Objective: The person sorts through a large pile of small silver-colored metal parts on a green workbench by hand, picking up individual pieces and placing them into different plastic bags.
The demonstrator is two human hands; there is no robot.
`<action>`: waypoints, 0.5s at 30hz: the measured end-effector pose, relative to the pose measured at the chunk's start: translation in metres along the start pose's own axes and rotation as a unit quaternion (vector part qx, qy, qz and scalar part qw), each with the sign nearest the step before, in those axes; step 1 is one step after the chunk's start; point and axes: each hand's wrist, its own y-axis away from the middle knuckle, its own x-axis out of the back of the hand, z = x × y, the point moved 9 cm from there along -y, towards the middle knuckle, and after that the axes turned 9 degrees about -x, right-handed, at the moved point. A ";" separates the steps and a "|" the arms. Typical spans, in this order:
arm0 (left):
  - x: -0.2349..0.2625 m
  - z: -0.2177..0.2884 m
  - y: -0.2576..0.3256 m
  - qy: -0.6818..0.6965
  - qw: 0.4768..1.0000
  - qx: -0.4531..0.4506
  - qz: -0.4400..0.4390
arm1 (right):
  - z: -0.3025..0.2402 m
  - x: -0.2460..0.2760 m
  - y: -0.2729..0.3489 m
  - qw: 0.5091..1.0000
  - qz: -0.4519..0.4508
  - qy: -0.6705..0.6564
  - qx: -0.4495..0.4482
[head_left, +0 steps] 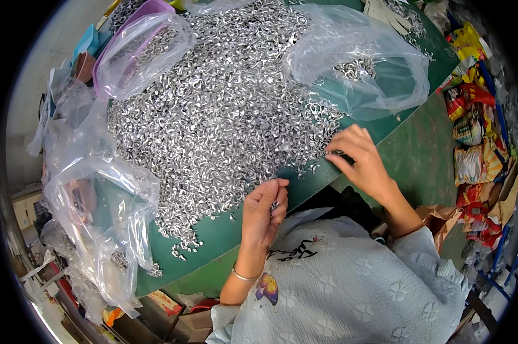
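A wide heap of small, shiny silver metal pieces (224, 109), many of them curved or hook-like, covers most of the green tabletop (213, 238). At the heap's near edge, my left hand (263, 213) is closed with its palm turned inward. Small silver metal pieces (274, 205) show between its curled fingers. My right hand (359, 157) is at the heap's right edge, thumb and fingertips brought together low over the table. What they pinch, if anything, is too small to make out.
Clear plastic bags lie at the right (385, 74), the upper left (138, 63) and the lower left (98, 206); some hold metal pieces. A purple bin (101, 71) stands at the far left. Colourful packages (471, 155) line the right side beyond the table edge.
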 end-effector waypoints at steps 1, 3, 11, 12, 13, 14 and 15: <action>-0.002 0.002 -0.001 -0.029 0.999 -0.005 0.013 | -0.004 -0.003 0.001 1.000 0.003 0.016 0.011; -0.004 0.002 -0.002 -0.087 0.996 -0.017 0.020 | -0.011 -0.010 0.005 0.998 0.012 0.052 0.032; -0.001 -0.005 -0.008 -0.207 0.978 -0.031 0.011 | -0.025 -0.033 0.004 0.983 0.068 0.167 0.028; -0.001 -0.005 -0.008 -0.201 0.979 -0.030 0.013 | -0.026 -0.032 0.007 0.984 0.070 0.161 0.028; -0.002 -0.006 -0.009 -0.196 0.980 -0.028 0.014 | -0.026 -0.032 0.008 0.982 0.069 0.171 0.030; -0.002 -0.007 -0.008 -0.191 0.981 -0.024 0.016 | -0.025 -0.032 0.010 0.981 0.067 0.180 0.030; -0.002 -0.007 -0.009 -0.189 0.982 -0.022 0.015 | -0.024 -0.032 0.012 0.979 0.066 0.189 0.030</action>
